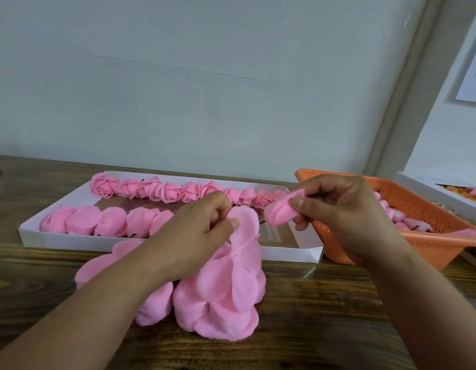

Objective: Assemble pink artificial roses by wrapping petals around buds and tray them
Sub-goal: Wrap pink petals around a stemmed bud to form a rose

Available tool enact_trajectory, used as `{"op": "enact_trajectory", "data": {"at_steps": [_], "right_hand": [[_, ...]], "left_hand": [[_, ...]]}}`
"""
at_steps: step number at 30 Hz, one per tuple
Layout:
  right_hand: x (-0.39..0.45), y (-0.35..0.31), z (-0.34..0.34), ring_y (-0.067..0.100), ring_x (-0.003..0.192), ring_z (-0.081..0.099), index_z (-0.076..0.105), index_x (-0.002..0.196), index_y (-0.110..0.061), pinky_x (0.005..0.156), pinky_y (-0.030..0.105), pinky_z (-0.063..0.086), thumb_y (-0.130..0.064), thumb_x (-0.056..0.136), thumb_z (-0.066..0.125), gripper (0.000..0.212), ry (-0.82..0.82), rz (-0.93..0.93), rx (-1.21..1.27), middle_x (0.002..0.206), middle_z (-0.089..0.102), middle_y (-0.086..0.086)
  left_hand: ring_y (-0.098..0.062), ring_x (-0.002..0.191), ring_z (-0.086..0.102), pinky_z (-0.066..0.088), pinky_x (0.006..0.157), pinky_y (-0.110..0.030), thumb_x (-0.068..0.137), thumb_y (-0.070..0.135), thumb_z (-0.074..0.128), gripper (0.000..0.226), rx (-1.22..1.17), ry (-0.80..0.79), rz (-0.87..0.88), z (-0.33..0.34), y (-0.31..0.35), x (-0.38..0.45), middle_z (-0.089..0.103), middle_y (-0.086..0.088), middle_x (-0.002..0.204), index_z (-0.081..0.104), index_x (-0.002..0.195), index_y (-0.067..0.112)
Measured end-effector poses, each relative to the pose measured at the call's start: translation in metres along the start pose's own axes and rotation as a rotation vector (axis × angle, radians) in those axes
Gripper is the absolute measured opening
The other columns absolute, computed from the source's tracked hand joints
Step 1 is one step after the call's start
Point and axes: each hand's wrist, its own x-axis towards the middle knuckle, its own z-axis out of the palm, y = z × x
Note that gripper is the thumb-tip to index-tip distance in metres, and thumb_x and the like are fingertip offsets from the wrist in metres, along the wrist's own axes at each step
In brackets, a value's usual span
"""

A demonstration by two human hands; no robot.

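Left hand pinching top petal sheet off petal stack, frame centre. Right hand gripping bud, right of centre, above tray. Step: pairing petal with bud. Next, likely: seating bud on sheet, wrapping.

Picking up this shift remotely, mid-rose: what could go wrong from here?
1. The left hand pinches one petal off the petal stack; neighbouring petals may lift with it.
2. The right hand holds the bud by one end only; that grip could slip during wrapping.
3. The white tray sits just behind; a forearm could nudge the finished roses.
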Motion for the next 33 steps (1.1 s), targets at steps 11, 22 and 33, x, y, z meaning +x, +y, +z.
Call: {"op": "enact_trajectory", "data": {"at_steps": [11, 22, 33], "right_hand": [[-0.004, -0.012, 0.005, 0.019, 0.049, 0.060, 0.068, 0.074, -0.002, 0.053, 0.027, 0.053, 0.009, 0.077, 0.063, 0.013, -0.043, -0.050, 0.037, 0.064, 0.067, 0.019], [-0.007, -0.009, 0.013, 0.017, 0.051, 0.061, 0.066, 0.076, 0.005, 0.052, 0.024, 0.052, 0.010, 0.079, 0.064, 0.006, -0.099, -0.025, -0.131, 0.066, 0.064, 0.024], [-0.017, -0.012, 0.037, 0.001, 0.075, 0.055, 0.071, 0.077, -0.006, 0.071, 0.009, 0.040, -0.001, 0.079, 0.069, 0.006, -0.272, -0.221, -0.597, 0.092, 0.063, 0.000]], "left_hand": [[-0.024, 0.082, 0.049, 0.040, 0.068, -0.035, 0.094, 0.023, 0.056, 0.014, -0.551, 0.205, -0.503, 0.011, 0.003, 0.002, 0.053, -0.013, 0.089, 0.057, 0.084, 0.014], [-0.029, 0.078, 0.059, 0.049, 0.077, -0.043, 0.097, 0.015, 0.051, 0.013, -0.798, 0.149, -0.577, 0.012, 0.013, -0.001, 0.063, -0.018, 0.091, 0.061, 0.094, 0.007], [-0.018, 0.064, 0.045, 0.037, 0.065, -0.031, 0.098, 0.030, 0.046, 0.029, -0.296, 0.132, -0.386, 0.018, 0.013, -0.008, 0.049, 0.000, 0.068, 0.048, 0.072, 0.018]]}}
